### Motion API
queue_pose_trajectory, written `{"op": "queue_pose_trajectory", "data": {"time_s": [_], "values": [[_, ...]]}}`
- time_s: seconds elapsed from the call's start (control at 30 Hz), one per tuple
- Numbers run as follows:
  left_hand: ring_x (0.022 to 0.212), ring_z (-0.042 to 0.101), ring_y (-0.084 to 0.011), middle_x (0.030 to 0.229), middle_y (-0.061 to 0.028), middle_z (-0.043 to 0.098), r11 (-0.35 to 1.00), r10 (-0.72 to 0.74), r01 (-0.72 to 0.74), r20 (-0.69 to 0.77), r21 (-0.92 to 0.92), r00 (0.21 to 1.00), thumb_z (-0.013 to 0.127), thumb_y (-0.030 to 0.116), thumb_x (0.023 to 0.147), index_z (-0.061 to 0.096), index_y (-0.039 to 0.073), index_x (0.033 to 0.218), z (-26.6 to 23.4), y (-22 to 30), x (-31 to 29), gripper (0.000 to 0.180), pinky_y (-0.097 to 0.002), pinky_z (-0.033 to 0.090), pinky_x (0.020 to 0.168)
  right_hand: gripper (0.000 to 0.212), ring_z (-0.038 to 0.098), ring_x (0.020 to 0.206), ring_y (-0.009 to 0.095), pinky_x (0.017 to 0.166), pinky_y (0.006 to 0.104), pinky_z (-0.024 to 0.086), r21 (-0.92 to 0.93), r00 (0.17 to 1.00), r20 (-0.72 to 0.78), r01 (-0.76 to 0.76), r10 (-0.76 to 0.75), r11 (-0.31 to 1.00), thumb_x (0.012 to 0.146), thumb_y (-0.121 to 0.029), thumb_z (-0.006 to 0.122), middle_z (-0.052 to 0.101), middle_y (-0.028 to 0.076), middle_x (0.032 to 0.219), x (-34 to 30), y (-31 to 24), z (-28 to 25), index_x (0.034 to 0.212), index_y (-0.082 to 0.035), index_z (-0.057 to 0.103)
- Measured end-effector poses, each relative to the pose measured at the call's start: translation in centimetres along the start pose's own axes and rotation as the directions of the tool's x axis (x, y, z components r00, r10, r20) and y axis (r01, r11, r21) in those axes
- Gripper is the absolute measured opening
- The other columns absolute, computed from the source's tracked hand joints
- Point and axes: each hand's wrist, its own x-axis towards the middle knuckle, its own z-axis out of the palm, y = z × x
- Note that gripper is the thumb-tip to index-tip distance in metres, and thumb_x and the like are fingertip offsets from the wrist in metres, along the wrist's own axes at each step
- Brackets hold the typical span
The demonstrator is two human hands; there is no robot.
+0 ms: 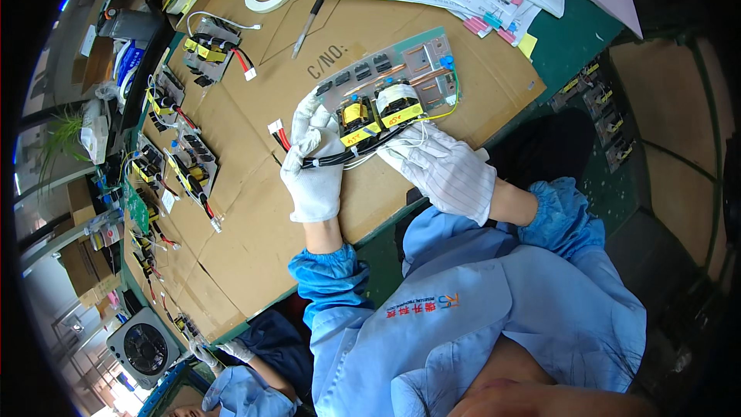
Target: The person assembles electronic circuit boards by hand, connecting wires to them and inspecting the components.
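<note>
Cardboard (262, 147) below — left hand (316, 174), right hand (448, 170) both clamped on one circuit board (390, 89).

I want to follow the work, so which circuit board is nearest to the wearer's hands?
The central circuit board with the black cables, directly at the left hand and right hand; the other boards lie well away.

Electronics workshop: circuit boards (194, 164) lining cardboard-covered bench (255, 185), gloved co-worker (251, 391) alongside.
</note>
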Motion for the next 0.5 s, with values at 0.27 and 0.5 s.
{"op": "queue_pose_trajectory", "data": {"time_s": [0.27,0.5], "values": [[0.104,0.048,-0.0178,0.118,-0.0135,0.052,1.000,0.030,-0.031,-0.047,-0.004,0.998,0.050,0.008,0.080,0.039,-0.004,0.137,-0.7,-0.1,-0.1,0.059,-0.0242,0.035,0.094,0.050,0.053,0.124,0.024,0.112,0.0441,0.034,0.052,0.999,-0.054,0.001,0.002,0.999,0.087,-0.017,0.047,0.058,0.013,0.129,0.0,0.3,0.2,0.135,-0.002,0.050],[0.125,0.046,-0.0260,0.134,-0.0186,0.050,1.000,0.014,-0.013,0.041,-0.020,0.999,0.046,0.010,0.085,0.041,-0.004,0.138,-1.1,0.2,-0.2,0.055,-0.0355,0.035,0.106,0.051,0.050,0.126,0.028,0.111,0.0429,0.033,0.054,0.998,-0.050,0.030,-0.027,0.998,0.087,-0.018,0.046,0.055,0.016,0.130,1.0,-0.8,-0.8,0.134,0.002,0.049]]}}
